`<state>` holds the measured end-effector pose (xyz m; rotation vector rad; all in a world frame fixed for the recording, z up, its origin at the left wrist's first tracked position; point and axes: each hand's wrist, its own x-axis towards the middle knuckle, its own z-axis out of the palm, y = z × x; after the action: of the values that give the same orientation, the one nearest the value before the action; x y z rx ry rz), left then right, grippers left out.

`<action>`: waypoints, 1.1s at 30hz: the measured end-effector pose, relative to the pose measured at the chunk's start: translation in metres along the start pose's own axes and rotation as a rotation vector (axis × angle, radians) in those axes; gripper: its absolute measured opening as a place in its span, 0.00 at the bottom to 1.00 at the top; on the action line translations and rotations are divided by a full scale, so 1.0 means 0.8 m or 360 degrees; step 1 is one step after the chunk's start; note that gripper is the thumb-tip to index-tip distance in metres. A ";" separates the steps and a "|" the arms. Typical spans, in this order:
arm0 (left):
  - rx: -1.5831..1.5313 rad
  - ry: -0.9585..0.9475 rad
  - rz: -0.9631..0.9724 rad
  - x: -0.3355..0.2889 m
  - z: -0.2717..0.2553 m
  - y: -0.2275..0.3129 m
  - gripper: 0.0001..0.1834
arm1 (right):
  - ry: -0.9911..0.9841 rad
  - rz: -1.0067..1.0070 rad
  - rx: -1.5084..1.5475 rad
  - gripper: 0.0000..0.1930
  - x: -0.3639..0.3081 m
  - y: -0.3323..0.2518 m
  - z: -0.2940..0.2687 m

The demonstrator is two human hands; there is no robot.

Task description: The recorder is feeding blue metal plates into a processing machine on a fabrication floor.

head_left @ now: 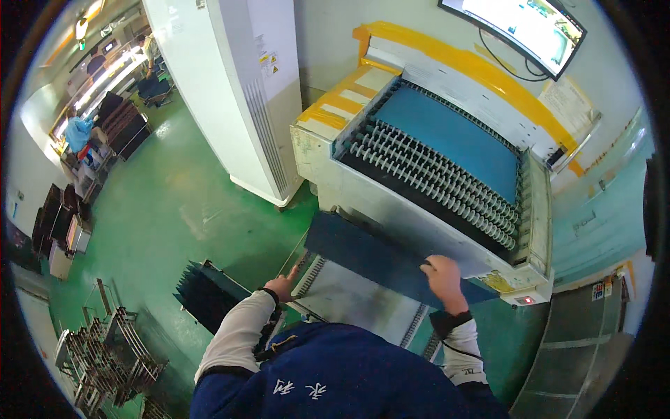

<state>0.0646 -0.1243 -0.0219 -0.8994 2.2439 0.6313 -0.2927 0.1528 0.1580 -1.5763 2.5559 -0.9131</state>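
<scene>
A dark blue flat panel (370, 253) lies tilted in front of the machine, above a pale rack (356, 297) with toothed side rails. My left hand (282, 286) is beside the rack's left rail, its index finger stretched out and nothing seen in it. Over the panel's right part is my right hand (444, 279), fingers bent in together; what they hold, if anything, is hidden. The machine (419, 213) has rows of white roller discs (426, 178), and a blue panel (447, 143) lies flat on its far part.
A rack of upright dark panels (209, 293) stands left of me. Metal racks (108, 356) crowd the lower left. A tall white cabinet (230, 91) borders the machine, and a monitor (523, 28) hangs above it. Grey panels (576, 342) stand at right. People are far back left.
</scene>
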 end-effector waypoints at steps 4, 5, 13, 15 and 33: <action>0.0006 -0.0029 0.0018 0.008 0.007 -0.010 0.64 | 0.0172 0.0519 0.0357 0.08 0.005 0.008 -0.067; 0.0019 -0.0030 0.0033 0.010 0.007 -0.010 0.64 | 0.0315 0.0636 0.0522 0.08 0.005 0.008 -0.076; -0.0025 -0.0007 0.0051 0.003 0.000 -0.004 0.64 | 0.0745 0.1143 0.2376 0.09 0.006 0.044 -0.068; -0.0034 0.0004 0.0026 0.004 0.003 -0.006 0.64 | 0.0594 0.1186 0.2403 0.07 0.009 0.031 -0.053; -0.0058 0.0002 0.0021 -0.003 -0.003 -0.002 0.63 | 0.0124 0.1334 0.2790 0.11 0.058 0.055 0.046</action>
<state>0.0663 -0.1262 -0.0188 -0.9037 2.2478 0.6799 -0.3409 0.1120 0.1200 0.0437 1.0404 -1.9432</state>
